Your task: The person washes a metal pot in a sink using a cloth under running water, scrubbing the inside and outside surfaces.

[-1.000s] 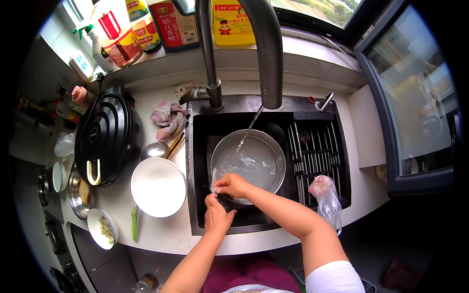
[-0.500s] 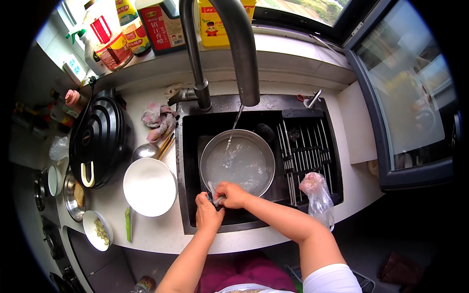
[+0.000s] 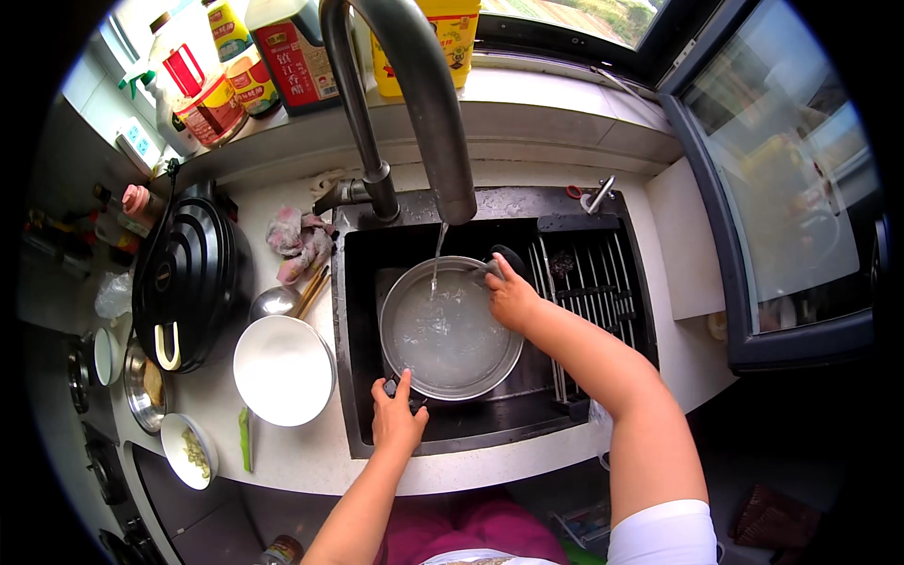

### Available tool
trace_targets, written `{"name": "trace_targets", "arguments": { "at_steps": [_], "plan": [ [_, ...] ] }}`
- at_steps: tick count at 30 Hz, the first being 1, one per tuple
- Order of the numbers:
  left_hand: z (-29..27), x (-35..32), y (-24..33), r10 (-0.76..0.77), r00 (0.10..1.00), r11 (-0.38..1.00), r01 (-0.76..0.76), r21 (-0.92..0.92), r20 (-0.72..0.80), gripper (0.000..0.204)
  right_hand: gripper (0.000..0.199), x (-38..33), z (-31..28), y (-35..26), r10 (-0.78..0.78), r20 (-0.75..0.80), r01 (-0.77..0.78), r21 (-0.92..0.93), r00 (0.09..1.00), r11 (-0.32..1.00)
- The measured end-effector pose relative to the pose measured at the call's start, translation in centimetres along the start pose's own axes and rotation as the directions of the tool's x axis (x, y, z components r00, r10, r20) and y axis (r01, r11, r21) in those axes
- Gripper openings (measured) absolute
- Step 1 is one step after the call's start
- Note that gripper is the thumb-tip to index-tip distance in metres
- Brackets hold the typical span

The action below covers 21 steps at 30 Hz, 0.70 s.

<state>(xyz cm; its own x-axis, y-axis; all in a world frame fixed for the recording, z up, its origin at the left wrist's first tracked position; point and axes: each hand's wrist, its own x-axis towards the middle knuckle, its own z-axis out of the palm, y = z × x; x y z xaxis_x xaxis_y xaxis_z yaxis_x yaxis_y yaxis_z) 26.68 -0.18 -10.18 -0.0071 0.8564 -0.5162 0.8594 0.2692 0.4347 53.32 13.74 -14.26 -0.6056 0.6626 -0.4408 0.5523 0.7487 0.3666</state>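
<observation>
Silver metal round pot w/ straight sides (image 3: 468,392) sat in black rectangular sink (image 3: 356,414), L half; cloudy water inside. Grey curved metal faucet (image 3: 438,132) ran thin stream (image 3: 437,259) into it.

L hand (image 3: 397,419) was at near-L side of pot: thumb & fingers apart, either side of short black handle (image 3: 415,403), index tip by rim. Couldn't tell if clamped.

R hand (image 3: 513,303) was at far-R rim, fingers bunched on small grey piece (image 3: 486,272), pressed there; material unclear. Second black handle (image 3: 508,256) just beyond.

R part of sink: metal-rod rack (image 3: 586,294), partly behind R forearm; bit of clear plastic bag (image 3: 600,422) showed past arm too.

Counter (image 3: 311,461), L of sink: big round white bowl (image 3: 284,370) near sink edge; silver ladle (image 3: 275,301), brown wooden chopsticks (image 3: 313,294), crumpled pink-&-white cloth (image 3: 299,245) behind it. Farther L: black oval lidded appliance (image 3: 193,273), slim green veg (image 3: 245,438), sm. white bowl (image 3: 170,450) w/ chopped pale-green bits (image 3: 195,454).
</observation>
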Motion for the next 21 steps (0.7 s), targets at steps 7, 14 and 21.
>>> {"name": "trace_targets", "arguments": {
  "at_steps": [7,14,21],
  "plan": [
    [-0.2,0.0,-0.3,-0.018,1.0,1.0,0.018,-0.005,-0.015,0.069,0.035,1.8,0.5,-6.0,-0.076,0.523,-0.066,0.247,0.849,0.967],
    [0.3,0.4,-0.4,-0.007,1.0,1.0,0.007,0.007,-0.022,0.06,0.043,8.5,5.9,-15.2,-0.453,0.347,-0.053,0.837,0.821,0.544],
    [0.3,0.5,-0.1,-0.01,1.0,1.0,0.01,0.03,0.023,0.046,0.038,12.9,1.1,-15.9,0.13,0.294,0.022,0.344,0.947,-0.939]
  ]
}}
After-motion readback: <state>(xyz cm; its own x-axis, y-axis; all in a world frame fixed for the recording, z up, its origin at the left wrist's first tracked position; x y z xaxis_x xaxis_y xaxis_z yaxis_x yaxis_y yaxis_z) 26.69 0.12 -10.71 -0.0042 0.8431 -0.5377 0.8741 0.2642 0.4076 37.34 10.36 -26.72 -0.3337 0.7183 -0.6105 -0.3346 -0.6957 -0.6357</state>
